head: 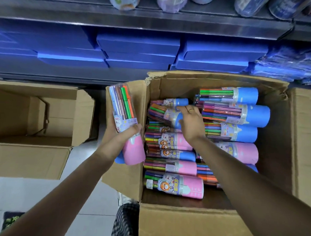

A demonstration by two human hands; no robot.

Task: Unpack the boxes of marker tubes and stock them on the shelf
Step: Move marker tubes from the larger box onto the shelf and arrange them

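An open cardboard box (271, 175) on the floor holds several marker tubes with pink or blue caps, lying on their sides. My left hand (120, 134) grips a pink-capped marker tube (126, 124) just outside the box's left flap; a blue cap shows behind it, so it may hold a second tube. Inside the box, my right hand (191, 122) curls round a blue-capped marker tube (167, 114) near the top left of the pile. Another small blue-capped tube (174, 102) lies just beyond my fingers.
An empty open cardboard box (32, 148) stands to the left. Behind both boxes is a metal shelf (137, 20) with stacked blue flat boxes (139, 52) below and tubes on the level above. White floor tiles lie at lower left.
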